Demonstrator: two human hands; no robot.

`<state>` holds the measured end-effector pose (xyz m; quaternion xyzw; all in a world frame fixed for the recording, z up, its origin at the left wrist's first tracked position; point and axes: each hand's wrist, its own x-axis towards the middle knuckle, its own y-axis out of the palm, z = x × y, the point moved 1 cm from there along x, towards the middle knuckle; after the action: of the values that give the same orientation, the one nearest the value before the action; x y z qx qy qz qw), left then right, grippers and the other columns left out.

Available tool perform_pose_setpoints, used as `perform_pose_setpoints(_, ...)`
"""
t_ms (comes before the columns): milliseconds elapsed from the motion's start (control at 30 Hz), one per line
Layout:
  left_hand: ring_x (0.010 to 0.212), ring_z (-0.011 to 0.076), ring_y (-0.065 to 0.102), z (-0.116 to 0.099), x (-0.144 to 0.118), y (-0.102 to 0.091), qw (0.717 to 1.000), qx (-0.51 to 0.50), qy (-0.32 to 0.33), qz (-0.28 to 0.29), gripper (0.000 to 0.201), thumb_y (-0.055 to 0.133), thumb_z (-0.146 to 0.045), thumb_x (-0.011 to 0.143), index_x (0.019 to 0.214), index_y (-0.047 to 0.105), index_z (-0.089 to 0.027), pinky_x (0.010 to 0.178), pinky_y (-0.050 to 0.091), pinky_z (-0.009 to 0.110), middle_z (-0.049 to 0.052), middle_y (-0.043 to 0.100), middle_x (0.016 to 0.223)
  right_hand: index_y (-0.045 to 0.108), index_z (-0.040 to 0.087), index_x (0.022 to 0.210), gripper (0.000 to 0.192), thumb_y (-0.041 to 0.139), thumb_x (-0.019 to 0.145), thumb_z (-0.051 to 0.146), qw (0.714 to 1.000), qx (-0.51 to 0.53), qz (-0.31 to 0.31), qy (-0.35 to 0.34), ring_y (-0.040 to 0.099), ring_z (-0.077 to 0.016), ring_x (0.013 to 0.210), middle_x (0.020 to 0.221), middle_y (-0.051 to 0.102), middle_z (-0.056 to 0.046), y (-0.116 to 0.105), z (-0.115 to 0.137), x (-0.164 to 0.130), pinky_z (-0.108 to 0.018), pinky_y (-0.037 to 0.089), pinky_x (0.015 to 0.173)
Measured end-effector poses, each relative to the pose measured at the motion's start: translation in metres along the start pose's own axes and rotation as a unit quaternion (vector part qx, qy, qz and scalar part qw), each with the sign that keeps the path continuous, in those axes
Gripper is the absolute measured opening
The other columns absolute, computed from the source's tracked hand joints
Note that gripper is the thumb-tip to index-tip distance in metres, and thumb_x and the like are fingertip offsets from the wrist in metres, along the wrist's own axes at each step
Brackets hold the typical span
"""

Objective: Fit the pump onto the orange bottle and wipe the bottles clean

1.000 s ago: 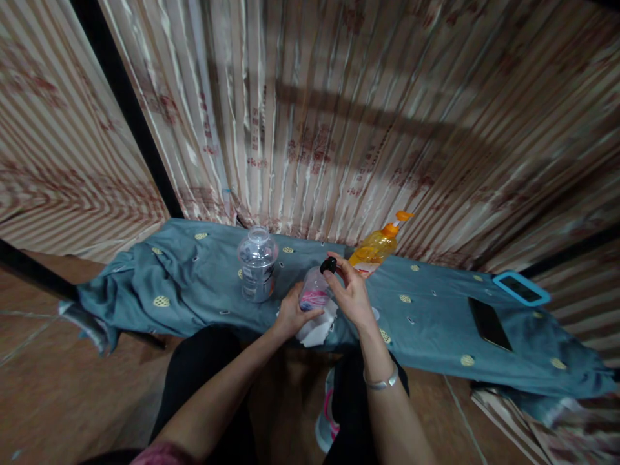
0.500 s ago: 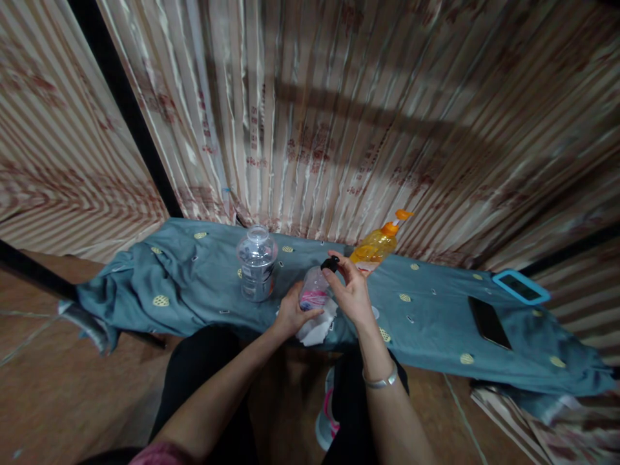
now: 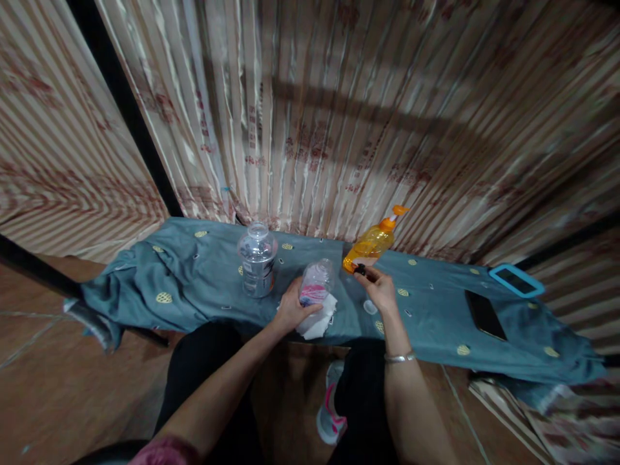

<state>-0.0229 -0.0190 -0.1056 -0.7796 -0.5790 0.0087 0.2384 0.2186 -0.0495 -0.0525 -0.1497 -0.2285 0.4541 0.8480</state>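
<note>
My left hand (image 3: 295,309) is closed round a small clear bottle (image 3: 317,283) with a pink label; the bottle's mouth is uncovered. Under it lies a crumpled white tissue (image 3: 317,326). Between the fingertips of my right hand (image 3: 380,289) is a black cap (image 3: 359,269), held apart from the small bottle. Just behind that hand stands a yellow pump bottle (image 3: 371,247) with an orange pump head. A small clear disc (image 3: 370,307) lies on the cloth beside my right wrist. To the left, a larger clear plastic bottle (image 3: 258,268) stands upright without a cap.
A teal cloth with yellow prints (image 3: 431,323) covers the narrow bench. On its right side lie a black phone (image 3: 485,314) and a blue-framed device (image 3: 516,281). Striped curtains (image 3: 310,116) hang behind, and dark metal poles (image 3: 123,103) stand at the sides.
The black cap has come off the small bottle. My right hand has moved to the right with it, while my left hand keeps its hold on the bottle.
</note>
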Motion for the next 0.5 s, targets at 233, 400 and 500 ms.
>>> perform_pose_setpoints(233, 0.118, 0.0323, 0.06, -0.002, -0.001, -0.001, 0.999, -0.004, -0.034, 0.0, 0.092, 0.083, -0.029, 0.059, 0.139, 0.037, -0.017, 0.102, 0.047, 0.048, 0.015, 0.06, 0.13, 0.063, 0.019, 0.091, 0.019, 0.06, 0.072, 0.02, 0.971, -0.209, 0.116, 0.001, 0.064, -0.0286, 0.08, 0.081, 0.067, -0.007, 0.016, -0.027, -0.01, -0.037, 0.043, 0.074)
perform_pose_setpoints(400, 0.121, 0.0329, 0.058, -0.003, -0.003, -0.002, 1.0, -0.008, -0.023, 0.007, 0.083, 0.082, -0.028, 0.061, 0.134, 0.043, -0.015, 0.103, 0.046, 0.05, 0.015, 0.061, 0.128, 0.062, 0.016, 0.101, 0.025, 0.062, 0.077, 0.018, 0.953, -0.254, 0.165, -0.018, 0.066, -0.0312, 0.095, 0.097, 0.07, -0.012, 0.019, -0.034, -0.018, -0.038, 0.045, 0.083)
perform_pose_setpoints(500, 0.122, 0.0328, 0.057, -0.005, -0.005, -0.003, 1.0, -0.013, -0.021, 0.005, 0.083, 0.082, -0.027, 0.061, 0.134, 0.044, -0.014, 0.104, 0.046, 0.049, 0.016, 0.059, 0.13, 0.06, 0.014, 0.111, 0.034, 0.061, 0.077, 0.019, 0.952, -0.258, 0.164, -0.027, 0.065, -0.0311, 0.102, 0.108, 0.069, -0.015, 0.018, -0.035, -0.021, -0.04, 0.045, 0.09)
